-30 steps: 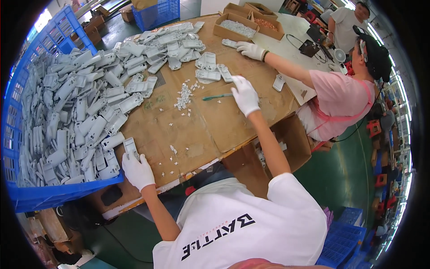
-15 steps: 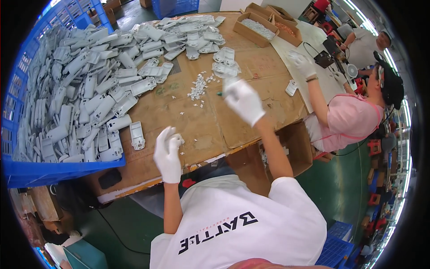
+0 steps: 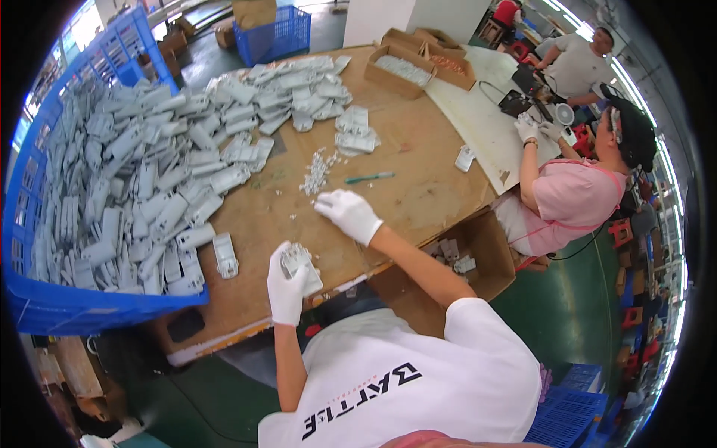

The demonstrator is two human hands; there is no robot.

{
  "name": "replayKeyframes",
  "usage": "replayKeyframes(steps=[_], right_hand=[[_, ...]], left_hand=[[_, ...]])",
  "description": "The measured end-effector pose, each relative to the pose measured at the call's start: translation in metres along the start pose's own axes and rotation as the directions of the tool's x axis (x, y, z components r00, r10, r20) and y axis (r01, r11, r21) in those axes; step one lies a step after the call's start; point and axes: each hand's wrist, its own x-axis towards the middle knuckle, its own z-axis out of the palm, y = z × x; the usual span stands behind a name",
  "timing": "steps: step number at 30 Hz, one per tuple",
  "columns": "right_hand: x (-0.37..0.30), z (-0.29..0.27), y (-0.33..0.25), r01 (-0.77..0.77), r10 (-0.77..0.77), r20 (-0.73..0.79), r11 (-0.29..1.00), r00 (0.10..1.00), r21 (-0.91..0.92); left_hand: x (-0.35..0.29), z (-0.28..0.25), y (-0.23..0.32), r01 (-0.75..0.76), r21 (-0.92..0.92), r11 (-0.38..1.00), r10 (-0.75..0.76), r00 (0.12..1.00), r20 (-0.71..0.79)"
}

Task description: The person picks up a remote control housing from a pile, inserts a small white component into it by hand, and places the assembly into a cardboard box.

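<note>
My left hand (image 3: 286, 293), in a white glove, grips a pale grey plastic housing (image 3: 305, 273) at the table's front edge, its hollow side with ribs facing up. My gloved right hand (image 3: 351, 216) is just above the cardboard-covered table, right of and beyond the left one. Its fingertips are pressed together; what is between them, if anything, is too small to make out. Just beyond those fingertips lies a heap of tiny white parts (image 3: 317, 173). A green pen-like tool (image 3: 370, 178) rests to the right of the heap.
A blue crate (image 3: 104, 310) overflowing with grey housings (image 3: 112, 201) stands at left. A small housing stack (image 3: 356, 140) lies beyond the tool. Cardboard boxes (image 3: 399, 73) of small parts stand far back. A co-worker in pink (image 3: 571, 190) sits at right, near an open carton (image 3: 478, 261).
A housing is now in my left hand, which looked empty before. My right hand has come nearer and left from the housing stack, uncovering the green tool. The view has shifted slightly.
</note>
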Motion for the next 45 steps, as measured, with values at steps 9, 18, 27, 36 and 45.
replayKeyframes(steps=[9, 18, 27, 36, 45], right_hand=[[-0.002, -0.003, -0.001, -0.221, 0.218, 0.19, 0.975, 0.957, -0.005], [-0.005, -0.018, -0.007, -0.476, 0.393, 0.385, 0.867, 0.835, 0.147], [-0.007, -0.031, -0.023, -0.305, 0.343, -0.044, 0.882, 0.938, 0.36], [0.018, -0.051, -0.095, -0.322, 0.434, -0.096, 0.783, 0.896, 0.532], [0.019, -0.053, -0.084, -0.434, 0.471, 0.172, 0.531, 0.865, 0.728]], left_hand=[[0.001, -0.001, -0.001, -0.019, 0.103, 0.994, 0.025, 0.998, -0.051], [-0.009, 0.007, 0.0, -0.05, 0.19, 0.981, 0.059, 0.997, -0.04], [0.004, 0.017, 0.005, -0.282, 0.432, 0.857, 0.328, 0.944, -0.035], [0.01, 0.033, 0.024, -0.372, 0.602, 0.706, 0.525, 0.846, -0.093], [0.005, 0.034, 0.019, -0.384, 0.669, 0.636, 0.558, 0.828, -0.056]])
